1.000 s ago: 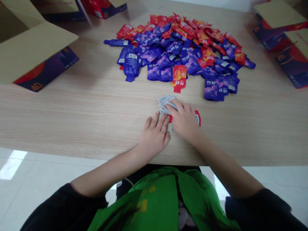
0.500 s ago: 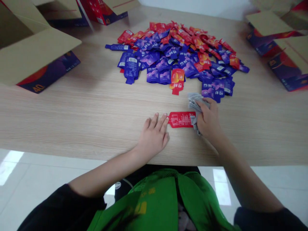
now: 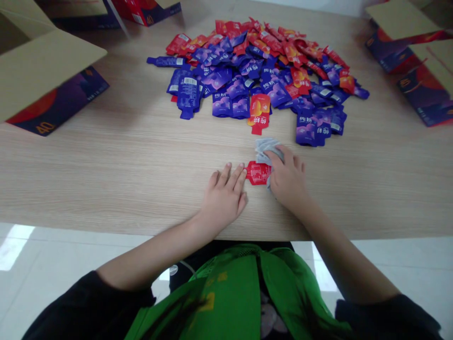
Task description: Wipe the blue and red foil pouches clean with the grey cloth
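So the left hand (image 3: 224, 196) is palm down on the surface (image 3: 106, 184), fingers a bit spread, thumb out to the side, not gripping anything. Its fingertips are right on the narrow neck of a red packet (image 3: 258, 173), which lies flat just to the right of that hand.

The right hand (image 3: 288, 182) is curled around a bunched grey cloth (image 3: 266, 147). That cloth sits over the packet's far end, so I can't see where the packet stops, or tell whether any of the right hand's fingers actually touch it.

The bit that matters imo: the packet's long axis runs sideways, pretty much straight from the left hand's fingertips to the right hand. Neck by the left hand, wide body going under the right. Neither hand is really "nearer", they've got an end each, and only the stretch between them shows. To me it looks like the left one is pinning the neck.

Straight ahead of both hands, near but not touching, there's an orange-and-red packet (image 3: 260, 112) at the front edge of a big heap of purple and red packets (image 3: 244, 71). Further out, there's an open box (image 3: 67, 101) ahead and left of the left hand, and more cartons (image 3: 430, 92) ahead and right of the right hand.
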The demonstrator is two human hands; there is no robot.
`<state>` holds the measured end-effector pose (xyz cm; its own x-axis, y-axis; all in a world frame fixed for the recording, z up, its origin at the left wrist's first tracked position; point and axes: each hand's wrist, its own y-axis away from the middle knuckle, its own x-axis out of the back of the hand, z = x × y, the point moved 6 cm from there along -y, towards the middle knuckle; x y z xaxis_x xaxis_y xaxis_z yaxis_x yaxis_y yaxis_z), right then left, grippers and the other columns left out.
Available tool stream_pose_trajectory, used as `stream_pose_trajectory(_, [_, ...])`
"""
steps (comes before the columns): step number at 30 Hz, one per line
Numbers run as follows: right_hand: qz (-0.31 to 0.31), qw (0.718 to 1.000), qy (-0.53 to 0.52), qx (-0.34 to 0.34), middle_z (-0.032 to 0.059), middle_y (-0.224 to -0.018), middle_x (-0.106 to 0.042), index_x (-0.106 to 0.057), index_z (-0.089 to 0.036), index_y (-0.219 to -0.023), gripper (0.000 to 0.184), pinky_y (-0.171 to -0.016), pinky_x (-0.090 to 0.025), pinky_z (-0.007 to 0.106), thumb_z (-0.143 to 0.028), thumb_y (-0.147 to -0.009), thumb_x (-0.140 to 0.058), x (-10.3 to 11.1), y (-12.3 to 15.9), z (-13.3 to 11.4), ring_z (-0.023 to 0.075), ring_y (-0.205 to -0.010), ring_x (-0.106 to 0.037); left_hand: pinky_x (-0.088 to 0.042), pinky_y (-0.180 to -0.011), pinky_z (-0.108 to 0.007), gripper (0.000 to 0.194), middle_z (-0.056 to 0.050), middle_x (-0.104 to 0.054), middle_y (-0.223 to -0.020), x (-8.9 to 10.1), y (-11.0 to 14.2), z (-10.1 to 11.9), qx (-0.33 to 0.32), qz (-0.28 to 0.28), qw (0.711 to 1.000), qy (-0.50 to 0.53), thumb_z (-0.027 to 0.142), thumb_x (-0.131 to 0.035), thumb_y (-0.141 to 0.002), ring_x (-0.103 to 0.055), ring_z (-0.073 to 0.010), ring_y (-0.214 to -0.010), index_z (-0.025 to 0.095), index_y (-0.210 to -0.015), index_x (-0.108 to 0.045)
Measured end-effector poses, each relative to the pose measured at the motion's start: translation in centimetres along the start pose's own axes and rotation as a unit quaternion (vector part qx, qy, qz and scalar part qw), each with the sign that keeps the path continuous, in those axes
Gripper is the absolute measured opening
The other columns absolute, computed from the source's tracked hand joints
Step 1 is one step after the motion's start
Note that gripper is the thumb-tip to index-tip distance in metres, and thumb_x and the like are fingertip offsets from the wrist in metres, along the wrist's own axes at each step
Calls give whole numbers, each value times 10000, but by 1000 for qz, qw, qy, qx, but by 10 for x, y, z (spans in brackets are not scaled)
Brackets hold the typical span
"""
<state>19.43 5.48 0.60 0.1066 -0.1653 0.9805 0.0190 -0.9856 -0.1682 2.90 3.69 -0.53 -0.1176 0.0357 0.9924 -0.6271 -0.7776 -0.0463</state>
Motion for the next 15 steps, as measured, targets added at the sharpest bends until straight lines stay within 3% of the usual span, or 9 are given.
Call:
stream_pose_trajectory(4, [-15,998,11,-52,182,-1545,-438,-538,-179,-1447,552,-897,-465,555,-176,-917,-386,3,16,43,370,-1128,-521,-370,-1157,-569,580,-121,-345,-1660,-1,0,0,2,2,1000,4,317,-401,-1024,-352,-388,-1511,94,-1560,-436])
stream_pose_trajectory(8, [-18,999,6,-39,185,-1488,-476,-570,-177,-1410,536,-931,-466,562,-157,-906,-389,11,11,57,368,-1170,-528,-365,-1168,-560,586,-112,-327,-1668,-2,0,0,4,-1,1000,1,331,-404,-1028,-344,-384,-1516,90,-1562,-429])
stream_pose_trajectory(11, [24,999,-20,-12,171,-1475,-477,-592,-191,-1389,530,-972,-452,530,-130,-898,-403,23,-4,36,347,-1216,-518,-362,-1172,-558,595,-107,-312,-1675,-2,0,0,4,-7,1000,-5,340,-402,-1030,-338,-381,-1519,93,-1571,-414])
stream_pose_trajectory(15, [27,997,-53,56,141,-1540,-448,-571,-220,-1438,545,-978,-426,492,-125,-928,-404,16,-20,-24,320,-1203,-514,-362,-1170,-556,599,-118,-346,-1661,-2,0,0,9,-8,1000,-15,351,-410,-1028,-343,-380,-1517,94,-1569,-419])
